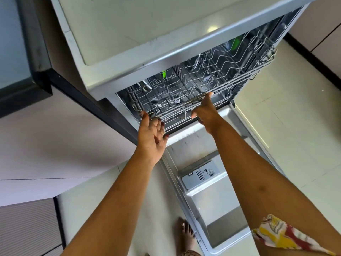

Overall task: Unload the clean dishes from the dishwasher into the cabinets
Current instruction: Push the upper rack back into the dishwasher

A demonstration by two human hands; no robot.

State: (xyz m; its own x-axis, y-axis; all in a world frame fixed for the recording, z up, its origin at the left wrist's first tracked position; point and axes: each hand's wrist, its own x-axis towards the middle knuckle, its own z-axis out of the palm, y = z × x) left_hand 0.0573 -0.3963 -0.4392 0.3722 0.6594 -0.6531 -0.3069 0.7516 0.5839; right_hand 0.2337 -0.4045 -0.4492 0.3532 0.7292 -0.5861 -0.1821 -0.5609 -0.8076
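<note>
**At the front edge of the rack: both hands on the wire, little left to unload**

Under the counter edge, the dishwasher (127,108) stands open, its steel door (217,200) dropped flat toward you. The door is smooth, brushed and stiff, with a grey plastic dispenser (201,174) set into it.

The rack (230,74) is a basket of thin coated wire, all zigzag prongs and open grid. It is pulled partly out over the door's hinge edge. A second wire tier shows beneath it.

Judge the rack as light but springy. Take it by the thick front rail (175,111), not the prongs, and pull evenly at both corners so it doesn't skew.

What's left looks small. Shiny metal cutlery (166,106) lies low near the rack's front edge, and a green piece (163,73) stands further back. I can't identify it.

Expect the cutlery to be hard, smooth, perhaps wet and slippery. It is light, and any blades would be sharp, so lift pieces by the handles. No plates or glasses show from here.

Your hands are apart, one toward each end of the front rail.
- Your left hand (151,133) is relaxed, palm turned up. Its thumb touches the rack's left front corner and the fingers are loosely spread, holding nothing.
- Your right hand (204,113) lies against the rail near the middle, forefinger stretched along the wire. I can't tell whether the other fingers hook round it.
</note>
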